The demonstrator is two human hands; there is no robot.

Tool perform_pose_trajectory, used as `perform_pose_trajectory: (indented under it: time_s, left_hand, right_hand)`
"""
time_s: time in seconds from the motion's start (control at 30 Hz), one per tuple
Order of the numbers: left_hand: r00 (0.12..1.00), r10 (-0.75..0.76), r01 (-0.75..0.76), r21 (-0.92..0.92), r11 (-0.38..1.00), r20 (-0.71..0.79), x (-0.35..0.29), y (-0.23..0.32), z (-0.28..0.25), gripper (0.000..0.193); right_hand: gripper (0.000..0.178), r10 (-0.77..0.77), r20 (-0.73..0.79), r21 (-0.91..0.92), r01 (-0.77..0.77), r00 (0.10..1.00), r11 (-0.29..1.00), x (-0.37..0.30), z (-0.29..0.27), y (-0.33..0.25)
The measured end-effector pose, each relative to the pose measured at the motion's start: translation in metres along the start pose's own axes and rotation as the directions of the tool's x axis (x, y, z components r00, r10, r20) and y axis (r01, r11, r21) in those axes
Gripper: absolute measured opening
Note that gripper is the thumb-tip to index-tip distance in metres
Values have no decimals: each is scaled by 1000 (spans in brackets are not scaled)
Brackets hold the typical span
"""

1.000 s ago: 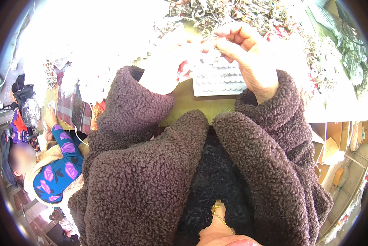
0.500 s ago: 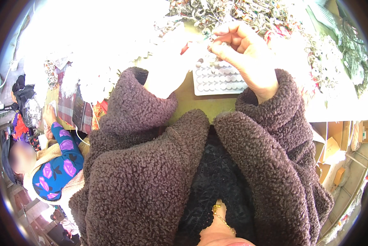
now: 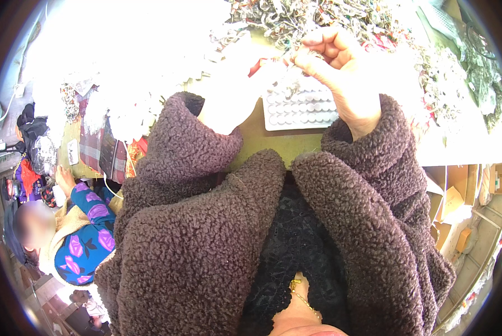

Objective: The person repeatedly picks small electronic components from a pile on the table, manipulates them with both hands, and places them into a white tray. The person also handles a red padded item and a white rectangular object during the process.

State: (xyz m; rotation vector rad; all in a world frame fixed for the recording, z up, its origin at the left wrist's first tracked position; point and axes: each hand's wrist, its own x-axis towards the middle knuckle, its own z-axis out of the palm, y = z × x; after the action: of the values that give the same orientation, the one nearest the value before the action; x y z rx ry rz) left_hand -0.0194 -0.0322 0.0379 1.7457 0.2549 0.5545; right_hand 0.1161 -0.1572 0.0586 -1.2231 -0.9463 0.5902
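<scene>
My right hand (image 3: 340, 73) is raised over a white tray (image 3: 301, 109) with rows of round dimples. Its thumb and fingers pinch a small metal piece (image 3: 296, 59) at the tray's far edge. My left hand (image 3: 228, 106) is just left of the tray, washed out by glare, so I cannot tell what it holds. Both arms wear fuzzy brown sleeves (image 3: 200, 145). The tray lies on an olive-green tabletop (image 3: 262, 143).
A big heap of small metal parts (image 3: 329, 17) covers the table's far side and runs to the right (image 3: 458, 73). Cardboard boxes (image 3: 458, 190) stand at the lower right. Another person in a blue flowered sleeve (image 3: 88, 224) sits at my left.
My right hand has lifted slightly from the tray toward the heap, fingers still pinched. My left hand has barely moved.
</scene>
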Motion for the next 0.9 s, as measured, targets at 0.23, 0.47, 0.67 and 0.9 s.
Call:
perform_pose_trajectory:
  time_s: [0.23, 0.47, 0.67, 0.9]
  left_hand:
    - [999, 27, -22, 122, 992, -38, 4, 0, -9, 20]
    - [930, 367, -335, 440, 833, 13, 5, -18, -8, 20]
    - [978, -198, 155, -411, 898, -64, 2, -22, -6, 18]
    - [925, -349, 363, -629, 688, 152, 9, -12, -12, 22]
  right_hand:
    - [27, 185, 24, -269, -172, 982, 947, 11, 5, 1]
    - [27, 199, 21, -321, -182, 980, 929, 7, 1, 8]
    - [24, -51, -70, -473, 12, 996, 881, 3, -6, 15]
    - [24, -661, 39, -873, 347, 749, 342, 19, -13, 0]
